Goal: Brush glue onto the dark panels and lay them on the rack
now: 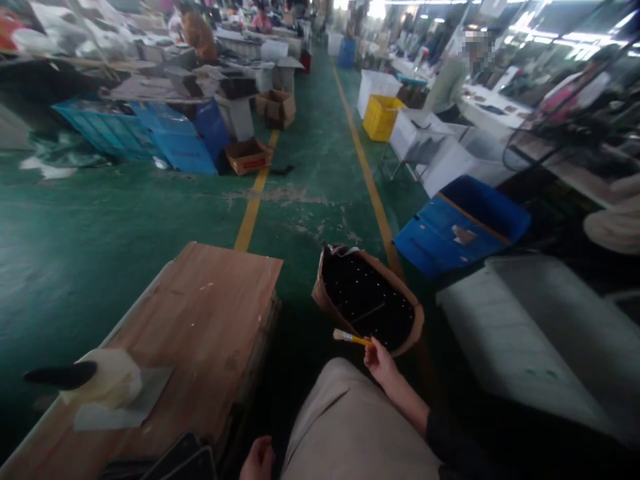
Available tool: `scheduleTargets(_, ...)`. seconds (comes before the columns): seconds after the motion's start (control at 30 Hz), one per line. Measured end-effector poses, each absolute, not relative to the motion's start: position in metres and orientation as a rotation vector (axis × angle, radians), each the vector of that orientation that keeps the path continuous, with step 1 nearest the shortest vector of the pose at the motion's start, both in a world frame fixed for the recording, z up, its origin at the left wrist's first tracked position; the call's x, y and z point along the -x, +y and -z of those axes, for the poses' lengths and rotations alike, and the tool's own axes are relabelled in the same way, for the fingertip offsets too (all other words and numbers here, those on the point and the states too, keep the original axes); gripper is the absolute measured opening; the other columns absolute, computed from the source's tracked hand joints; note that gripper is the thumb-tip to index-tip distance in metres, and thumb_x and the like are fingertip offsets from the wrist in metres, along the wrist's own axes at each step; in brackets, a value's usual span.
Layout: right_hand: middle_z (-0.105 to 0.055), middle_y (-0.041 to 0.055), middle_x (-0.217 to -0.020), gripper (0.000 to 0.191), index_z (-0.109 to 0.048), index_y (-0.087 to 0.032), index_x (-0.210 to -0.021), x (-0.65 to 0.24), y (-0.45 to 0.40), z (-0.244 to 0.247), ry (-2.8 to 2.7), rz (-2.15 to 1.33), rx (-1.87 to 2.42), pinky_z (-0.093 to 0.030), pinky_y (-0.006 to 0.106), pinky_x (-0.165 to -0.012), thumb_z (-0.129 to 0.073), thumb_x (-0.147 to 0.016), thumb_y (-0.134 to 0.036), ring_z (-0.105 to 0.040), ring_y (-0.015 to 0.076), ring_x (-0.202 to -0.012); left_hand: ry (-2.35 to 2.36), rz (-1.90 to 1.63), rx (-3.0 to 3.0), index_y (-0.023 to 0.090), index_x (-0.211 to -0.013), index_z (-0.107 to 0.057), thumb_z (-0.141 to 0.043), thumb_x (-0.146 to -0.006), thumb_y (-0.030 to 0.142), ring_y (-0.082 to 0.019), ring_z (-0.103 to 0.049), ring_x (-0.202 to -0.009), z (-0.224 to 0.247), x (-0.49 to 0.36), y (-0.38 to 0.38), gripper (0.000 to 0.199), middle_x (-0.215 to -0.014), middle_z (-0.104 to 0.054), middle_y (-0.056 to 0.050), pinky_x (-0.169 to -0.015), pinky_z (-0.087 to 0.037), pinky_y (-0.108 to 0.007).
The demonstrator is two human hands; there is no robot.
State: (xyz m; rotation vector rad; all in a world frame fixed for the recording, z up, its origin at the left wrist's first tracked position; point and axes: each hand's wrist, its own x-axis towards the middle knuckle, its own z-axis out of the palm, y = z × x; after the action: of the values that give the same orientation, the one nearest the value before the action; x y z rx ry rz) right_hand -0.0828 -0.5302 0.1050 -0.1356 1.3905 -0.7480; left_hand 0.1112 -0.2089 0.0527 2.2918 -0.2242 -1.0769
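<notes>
My right hand pinches a paintbrush by its yellow handle, with the pale bristles pointing left. The brush is over the near rim of an open brown carton, which holds black pieces dotted with small light spots. Low in the view, my left hand hangs beside my leg with its fingers curled, partly cut off by the frame edge; nothing shows in it. Left of it, on a wooden board, a cream-coloured lump with a dark handle-like piece lies on a pale sheet. Dark flat pieces lie at the near end.
A grey-white bin and a blue bin stand to the right. Ahead, an aisle of green floor runs between yellow lines, with cartons at left and a yellow crate at right. People work at tables on both sides.
</notes>
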Motion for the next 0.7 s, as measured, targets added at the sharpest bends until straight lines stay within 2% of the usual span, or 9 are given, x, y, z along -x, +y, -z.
scheduleTargets(0.23,-0.06,-0.003,-0.055,0.009,-0.063,-0.015,-0.086,0.129,-0.573,-0.082,1.325,0.842,-0.057,-0.043,0.016,-0.041,-0.063,-0.089,-0.023,-0.055,0.0076,-0.042,-0.522,1.06,-2.39,0.021,-0.081,-0.065,-0.049,-0.079,0.027,-0.023,-0.072,-0.085,-0.042,-0.11,-0.306,0.017,-0.08,-0.075,-0.005,-0.077,-0.055,-0.028)
scheduleTargets(0.47,-0.059,-0.0046,-0.054,0.013,-0.061,-0.017,-0.086,0.214,-0.641,-0.047,1.364,0.888,-0.194,-0.042,0.015,-0.038,-0.071,-0.083,-0.025,-0.055,0.0078,-0.042,-0.845,1.046,-2.59,0.017,-0.105,-0.064,-0.048,-0.088,0.03,-0.022,-0.07,-0.093,-0.029,-0.096,-0.496,0.026,-0.095,-0.073,-0.008,-0.08,-0.052,-0.028)
scheduleTargets(0.6,-0.06,-0.0049,-0.056,0.024,-0.063,-0.018,-0.089,0.253,-0.649,-0.015,1.446,0.934,-0.289,-0.044,0.015,-0.039,-0.078,-0.073,-0.026,-0.054,0.0077,-0.043,-1.055,1.054,-2.647,0.01,-0.122,-0.057,-0.051,-0.089,0.033,-0.022,-0.066,-0.101,0.01,-0.098,-0.632,0.04,-0.11,-0.069,-0.014,-0.085,-0.049,-0.028)
scheduleTargets(0.7,-0.054,-0.0072,-0.053,0.036,-0.064,-0.02,-0.09,0.269,-0.639,0.013,1.448,0.99,-0.357,-0.042,0.015,-0.036,-0.083,-0.062,-0.032,-0.05,0.0062,-0.04,-1.173,1.022,-2.643,0.008,-0.126,-0.053,-0.054,-0.088,0.039,-0.024,-0.063,-0.108,0.061,-0.1,-0.733,0.049,-0.117,-0.065,-0.017,-0.088,-0.047,-0.03)
